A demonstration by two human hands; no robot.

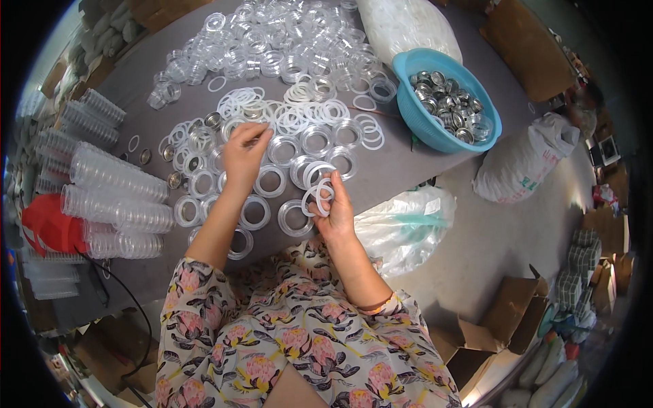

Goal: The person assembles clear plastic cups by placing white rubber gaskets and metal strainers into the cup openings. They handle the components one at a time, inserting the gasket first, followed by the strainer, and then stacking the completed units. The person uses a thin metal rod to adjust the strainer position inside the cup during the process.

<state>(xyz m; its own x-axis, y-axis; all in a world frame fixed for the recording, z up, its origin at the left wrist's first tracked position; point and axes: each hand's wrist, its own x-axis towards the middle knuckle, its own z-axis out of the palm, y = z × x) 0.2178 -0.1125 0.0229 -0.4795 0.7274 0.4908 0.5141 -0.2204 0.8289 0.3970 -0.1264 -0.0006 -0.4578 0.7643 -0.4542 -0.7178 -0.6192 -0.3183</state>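
My right hand (335, 212) holds several flat white rings (317, 197) fanned out between thumb and fingers, above the near edge of the grey table (381, 163). Farther left, my left hand (243, 153) is closed in a pinch over the table; whatever its fingertips hold, if anything, is too small to make out. Rows of round clear plastic parts with open centres (271, 181) lie under and around both hands. Just beyond them is a spread of loose white rings (241, 102). A few small metal pieces (213, 120) sit among the parts near my left hand.
A heap of clear plastic pieces (258, 41) covers the far table. At the far right stands a blue basket (407, 102) of metal pieces, beside a white sack (408, 27). Stacked clear cylinders (119, 204) and a red object (51, 224) line the left. Cardboard boxes (503, 306) stand at lower right.
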